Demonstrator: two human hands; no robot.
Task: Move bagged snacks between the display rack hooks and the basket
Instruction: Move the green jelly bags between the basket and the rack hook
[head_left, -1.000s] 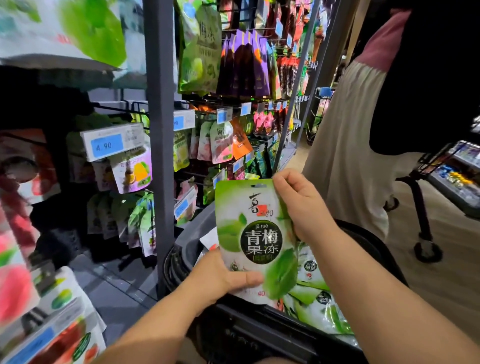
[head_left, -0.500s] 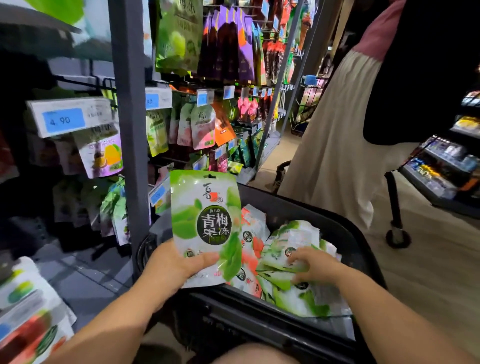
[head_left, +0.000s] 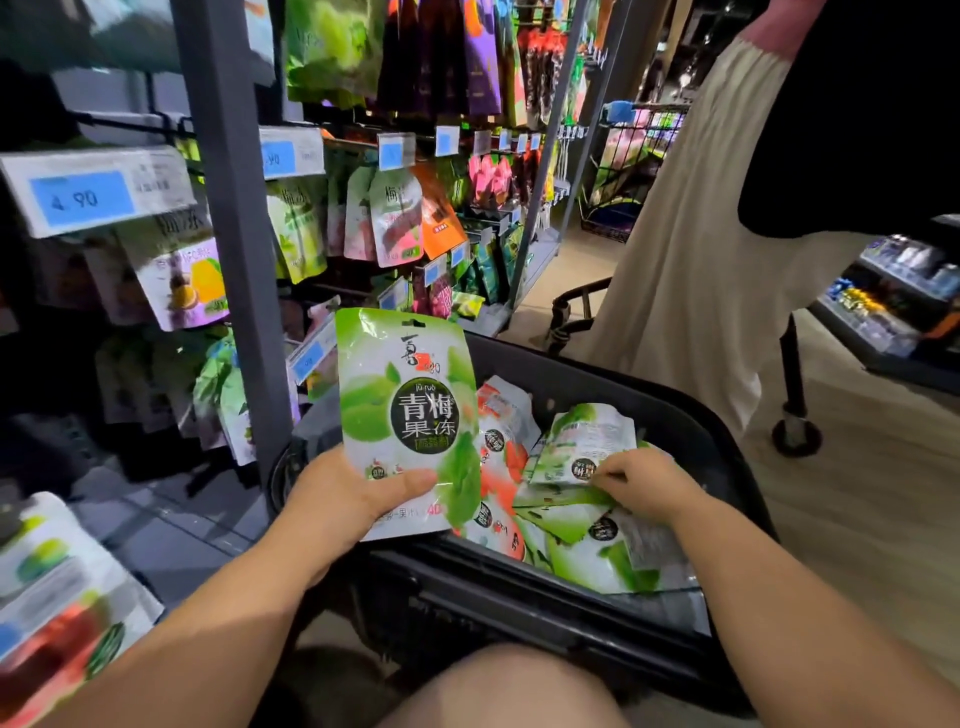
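The left hand (head_left: 343, 499) has its grip closed round the lower edge of a green jelly pouch (head_left: 405, 395), thumb across the front, holding it upright just above the near-left rim of the basket (head_left: 597, 374). The right hand (head_left: 649, 488) is down in the basket, its grip pinching the edge of a second green pouch (head_left: 587, 441) that lies on top of the loose pile of pouches (head_left: 571, 535). The step looks like gathering matching pouches for the display rack (head_left: 234, 260) at the left. To do it well, lift the second pouch by its edge without dragging its neighbours. Then turn it face-forward and hole-up like the first — the hang hole (head_left: 414, 323) sits at top centre — and line up both holes before reaching for a hook.
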